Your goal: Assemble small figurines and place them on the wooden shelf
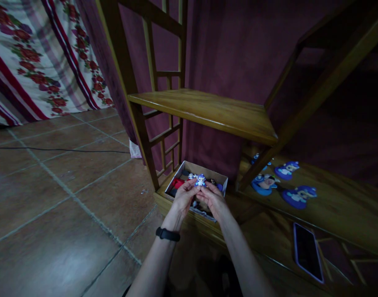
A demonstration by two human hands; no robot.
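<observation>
A small blue-and-white cartoon figurine (200,180) is held upright between the fingertips of both hands. My left hand (185,194), with a black band (167,234) at its wrist, pinches it from the left. From the right, my right hand (214,199) grips the same figurine. Below and behind them sits an open cardboard box (220,178) on the low wooden shelf. Inside it lie a red item (177,182), another small white-and-blue figure (191,176) and other small things, partly hidden by my hands.
On the wooden surface at right lie several blue cartoon figures (299,196). Nearer me is a phone (308,251) with a purple edge. A wooden shelf board (207,113) juts out above the box, beside a lattice side frame (164,138). A thin black cable (62,149) crosses the tiled floor.
</observation>
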